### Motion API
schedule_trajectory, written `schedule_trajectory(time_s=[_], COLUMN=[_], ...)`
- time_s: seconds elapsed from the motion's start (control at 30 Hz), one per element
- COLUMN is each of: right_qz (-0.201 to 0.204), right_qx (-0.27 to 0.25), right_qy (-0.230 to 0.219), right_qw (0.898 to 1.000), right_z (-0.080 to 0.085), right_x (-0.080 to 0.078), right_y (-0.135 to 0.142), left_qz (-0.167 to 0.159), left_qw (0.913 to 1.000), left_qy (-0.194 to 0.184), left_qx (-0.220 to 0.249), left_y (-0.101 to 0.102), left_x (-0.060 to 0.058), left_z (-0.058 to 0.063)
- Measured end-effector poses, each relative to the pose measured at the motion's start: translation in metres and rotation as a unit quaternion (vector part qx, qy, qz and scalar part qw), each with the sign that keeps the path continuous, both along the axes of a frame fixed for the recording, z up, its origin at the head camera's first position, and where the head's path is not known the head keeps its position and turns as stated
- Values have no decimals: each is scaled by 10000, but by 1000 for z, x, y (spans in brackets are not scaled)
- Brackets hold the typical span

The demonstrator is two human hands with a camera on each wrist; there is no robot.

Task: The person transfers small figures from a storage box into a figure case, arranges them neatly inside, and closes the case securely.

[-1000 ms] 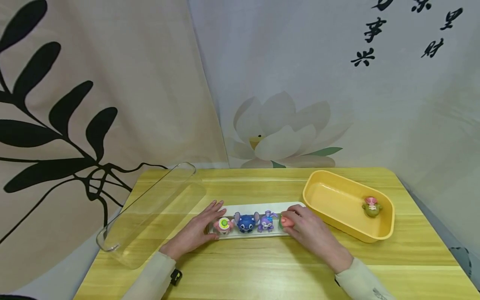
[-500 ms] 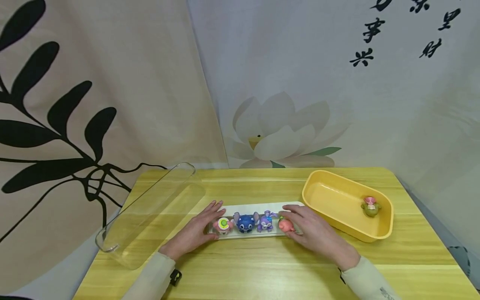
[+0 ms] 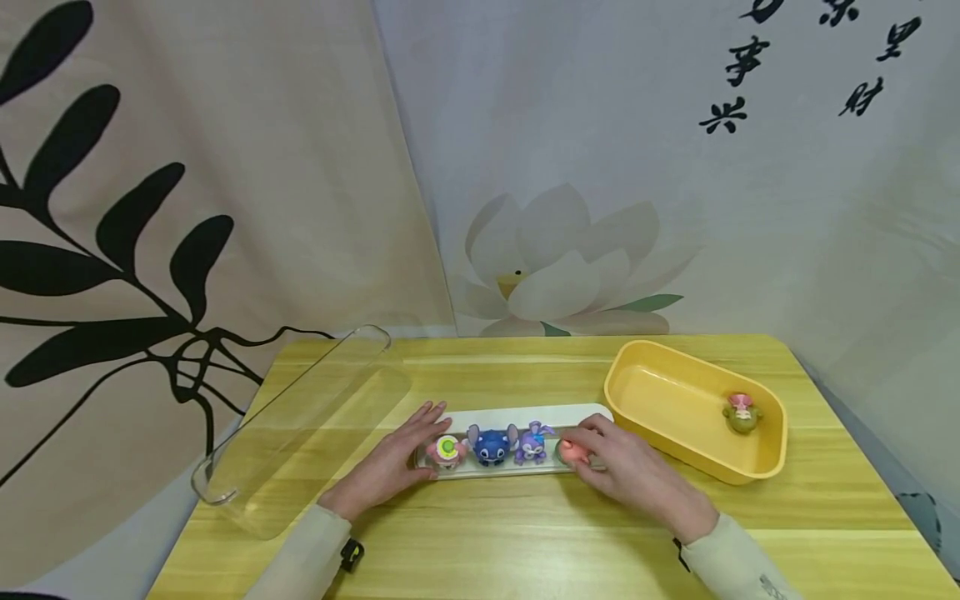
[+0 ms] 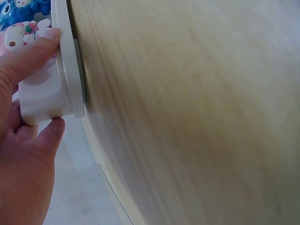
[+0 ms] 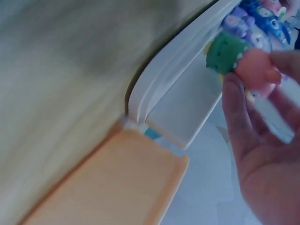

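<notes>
The row in the white display base (image 3: 510,415) looks well along: the pink figurine (image 3: 447,450), blue figurine (image 3: 492,447) and purple figurine (image 3: 531,446) are placed, the coral-and-green figurine (image 5: 253,69) is in the pinching grip of the right hand (image 3: 630,468) at the base's right end, and an olive-and-pink figurine (image 3: 742,414) is left in the yellow tray (image 3: 667,392). The left hand (image 3: 386,467) grips the base's left end. In the right-wrist view, the coral-and-green figurine's green end points left, its long axis slanting down rightward to the coral end; whether it stands upright is unclear.
</notes>
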State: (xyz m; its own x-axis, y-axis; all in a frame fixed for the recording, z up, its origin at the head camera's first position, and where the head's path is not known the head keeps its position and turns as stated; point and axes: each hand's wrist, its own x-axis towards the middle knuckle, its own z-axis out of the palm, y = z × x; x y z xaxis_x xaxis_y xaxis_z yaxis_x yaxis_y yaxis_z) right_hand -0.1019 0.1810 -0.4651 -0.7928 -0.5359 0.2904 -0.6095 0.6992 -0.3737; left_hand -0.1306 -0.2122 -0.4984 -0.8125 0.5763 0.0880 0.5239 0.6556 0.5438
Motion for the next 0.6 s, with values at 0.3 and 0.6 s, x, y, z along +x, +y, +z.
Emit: schedule_trajectory(time_s=[0.3,0.6], right_qz=[-1817,-1976], right_qx=[-803,-235], right_qy=[-543,-81], right_qw=[9786,9800], right_z=[2,-3], right_x=[2,-3], right_y=[-19,-22], left_qz=[2,-11], left_qw=[10000,10000], left_qy=[26,54], left_qx=[-4,-21], left_y=[0,0], left_x=[0,1], left_z=[0,1])
